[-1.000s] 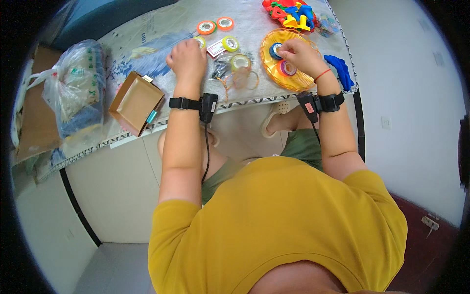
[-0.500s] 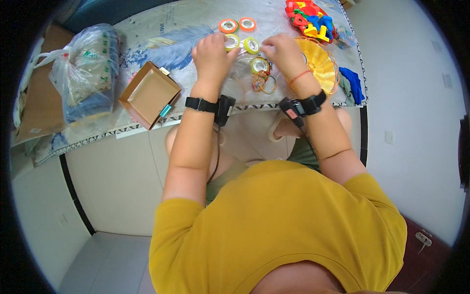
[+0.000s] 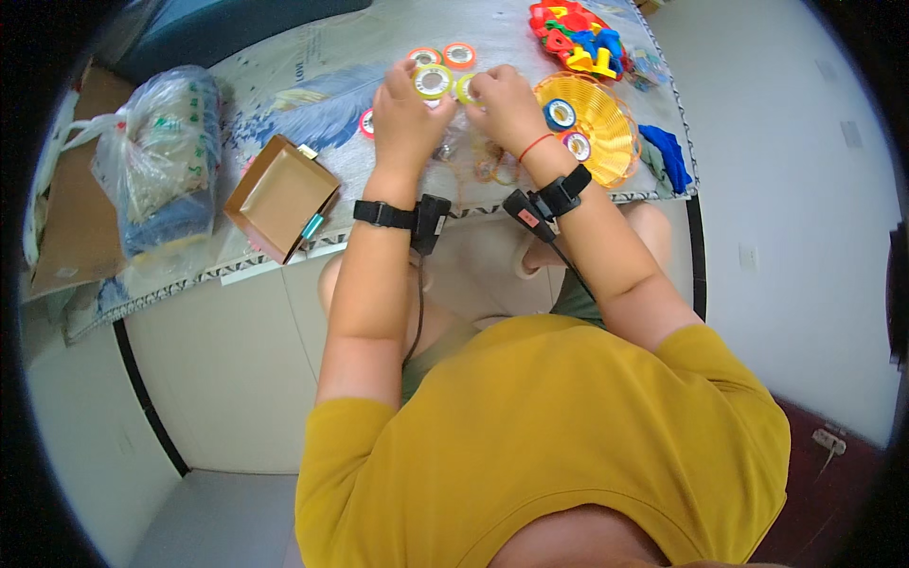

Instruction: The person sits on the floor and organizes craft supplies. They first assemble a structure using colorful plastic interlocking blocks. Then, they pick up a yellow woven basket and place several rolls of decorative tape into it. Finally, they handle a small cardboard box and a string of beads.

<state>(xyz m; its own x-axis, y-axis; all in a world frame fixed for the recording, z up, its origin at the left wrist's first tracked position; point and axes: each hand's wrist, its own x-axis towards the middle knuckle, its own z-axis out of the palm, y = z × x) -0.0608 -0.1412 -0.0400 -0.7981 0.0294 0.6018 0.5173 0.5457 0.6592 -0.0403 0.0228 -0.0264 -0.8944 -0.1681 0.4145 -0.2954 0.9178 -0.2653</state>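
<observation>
Roll (image 3: 433, 82), yellow-rimmed, between left fingers (image 3: 401, 76), thumb (image 3: 442, 110); second roll (image 3: 465, 91) against right fingers (image 3: 483, 87).

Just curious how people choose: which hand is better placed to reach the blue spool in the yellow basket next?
Probably the right hand: it is closer to the blue spool in the yellow basket, though it appears to touch a yellow spool. The left hand is farther, apparently holding another yellow spool.
</observation>
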